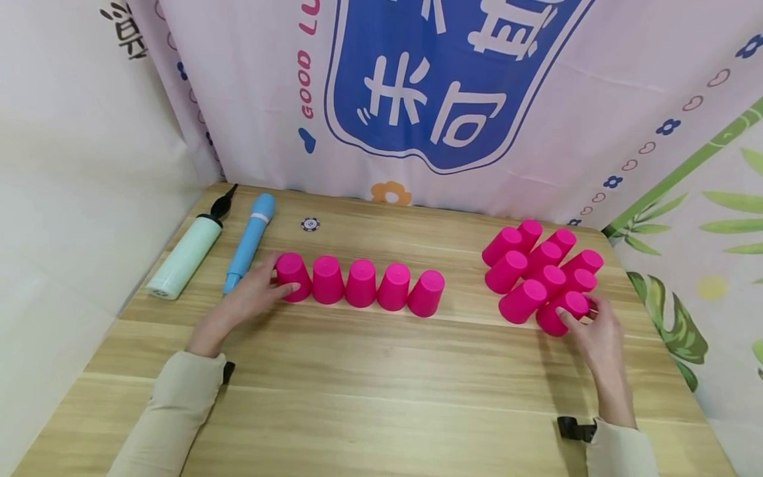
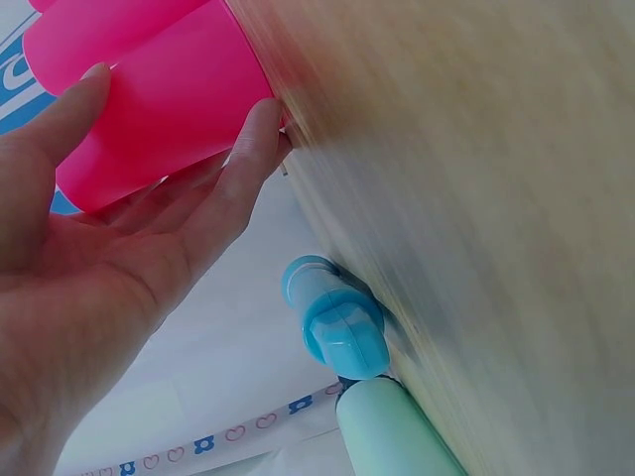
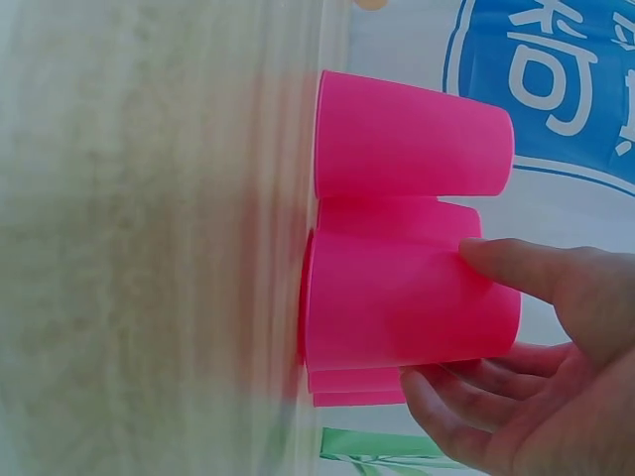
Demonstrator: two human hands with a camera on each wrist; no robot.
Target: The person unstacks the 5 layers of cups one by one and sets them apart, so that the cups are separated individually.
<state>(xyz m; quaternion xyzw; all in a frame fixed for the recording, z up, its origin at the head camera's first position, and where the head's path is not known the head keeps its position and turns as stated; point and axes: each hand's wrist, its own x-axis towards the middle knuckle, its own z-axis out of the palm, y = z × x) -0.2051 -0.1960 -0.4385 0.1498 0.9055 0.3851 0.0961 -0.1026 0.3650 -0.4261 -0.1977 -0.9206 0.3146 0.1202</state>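
Several pink plastic cups stand upside down in a sideways row at the middle of the table. My left hand holds the leftmost pink cup, thumb on its near side and fingers round its outer side. In the left wrist view that cup stands with its rim at the tabletop. To the right, more upside-down cups form a tight cluster. My right hand grips the cluster's nearest cup from its right side. The right wrist view shows the thumb and fingers around this cup near its base end.
A mint-green hand pump with a black nozzle and a blue tube-shaped object lie at the table's left. A small round chip lies behind the row. A printed curtain hangs along the table's back edge.
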